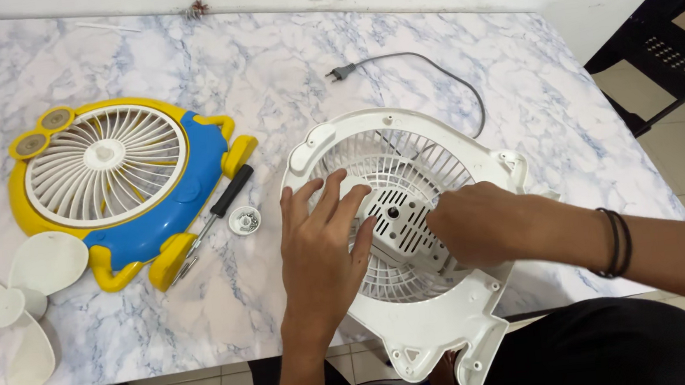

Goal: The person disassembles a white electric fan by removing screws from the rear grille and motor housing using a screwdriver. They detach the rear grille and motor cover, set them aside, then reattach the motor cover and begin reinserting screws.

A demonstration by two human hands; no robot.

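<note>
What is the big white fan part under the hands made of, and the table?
White fan housing: looks like moulded plastic, smooth with a slight sheen, thin grille ribs and moulded screw holes. Table: white-and-blue veined pattern like marble, glossy; whether it is real stone or a printed laminate cannot be told.

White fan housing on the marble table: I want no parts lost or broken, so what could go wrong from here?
1. The white rear housing juts past the table edge toward the lap; pressure from the left hand or right hand might tip it off.
2. The small cap holding screws sits open beside the screwdriver; a bump could scatter them.
3. The loose blade lies near the edge and could get knocked down.
</note>
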